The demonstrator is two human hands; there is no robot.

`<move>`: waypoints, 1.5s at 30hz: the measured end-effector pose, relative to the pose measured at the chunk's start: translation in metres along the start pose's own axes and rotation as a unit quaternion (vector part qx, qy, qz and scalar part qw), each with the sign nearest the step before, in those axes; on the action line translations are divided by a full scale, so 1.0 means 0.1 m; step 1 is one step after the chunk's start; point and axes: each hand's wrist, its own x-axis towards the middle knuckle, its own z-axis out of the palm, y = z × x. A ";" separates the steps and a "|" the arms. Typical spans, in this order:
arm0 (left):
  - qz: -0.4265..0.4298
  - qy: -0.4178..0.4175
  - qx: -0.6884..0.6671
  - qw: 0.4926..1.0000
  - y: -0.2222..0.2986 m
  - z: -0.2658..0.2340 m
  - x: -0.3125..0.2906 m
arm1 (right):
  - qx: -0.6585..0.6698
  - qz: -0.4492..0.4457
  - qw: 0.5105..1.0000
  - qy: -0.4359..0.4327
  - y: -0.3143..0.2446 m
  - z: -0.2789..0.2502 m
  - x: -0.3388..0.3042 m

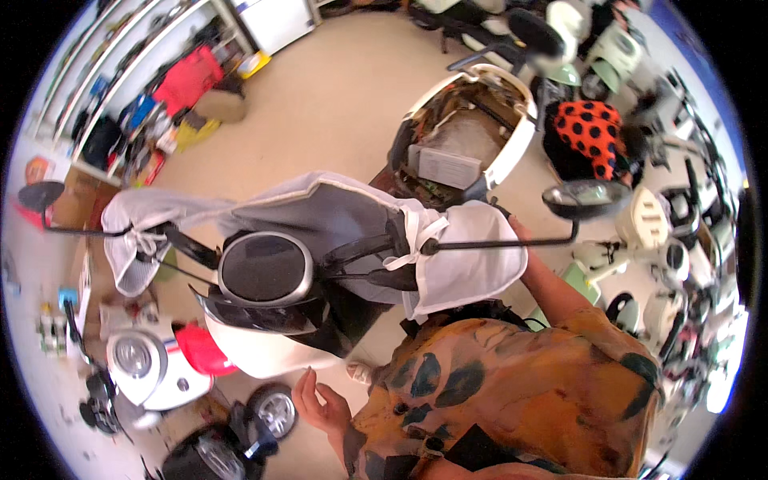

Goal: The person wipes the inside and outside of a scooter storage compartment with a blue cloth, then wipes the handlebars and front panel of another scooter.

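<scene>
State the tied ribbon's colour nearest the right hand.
The ribbon is white, clearest in head view.

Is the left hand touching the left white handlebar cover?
No, the left hand is empty, well apart from the left white handlebar cover.

Just beyond the left hand (322, 406), the pale body panel (260, 352) looks like smooth painted plastic with a soft sheen. Farther ahead of that hand, the oval display (266, 268) has a dark, glossy face inside a smooth, silvery rim (309, 272) (plastic or metal, hard to tell). Up and to the hand's right, the white cover (476, 260) is soft, matt, creased cloth with cloth ties (418, 230). To the hand's left, the wheel (274, 414) shows shiny metal; to its right, the shirt (512, 376) is soft printed cloth.
</scene>
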 end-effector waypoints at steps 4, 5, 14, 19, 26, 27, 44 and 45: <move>0.111 -0.031 -0.051 0.992 -0.50 -0.31 0.20 | 0.219 0.048 0.953 0.202 0.02 -0.07 -0.65; 0.144 -0.043 -0.055 0.987 -0.63 -0.42 0.24 | 0.280 0.075 0.921 0.260 -0.03 -0.04 -0.90; 0.165 -0.105 -0.139 0.971 -1.58 -1.06 0.41 | 0.371 0.087 0.894 0.236 -0.38 0.54 -2.88; 0.162 -0.135 -0.150 0.966 -1.58 -1.11 0.38 | 0.354 0.109 0.911 0.183 -0.08 0.74 -3.18; 0.202 -0.194 -0.096 0.955 -1.67 -1.34 0.06 | 0.382 0.124 0.914 0.062 -0.05 1.26 -3.22; 0.207 -0.201 -0.096 0.953 -1.74 -1.34 0.03 | 0.367 0.108 0.923 0.042 -0.12 1.28 -3.26; 0.221 -0.251 -0.166 0.928 -2.90 -2.19 0.06 | 0.179 -0.051 0.982 -0.035 -0.48 1.84 -4.94; 0.241 -0.252 -0.164 0.923 -2.93 -2.21 0.10 | 0.087 -0.056 0.994 0.020 -0.50 1.87 -5.03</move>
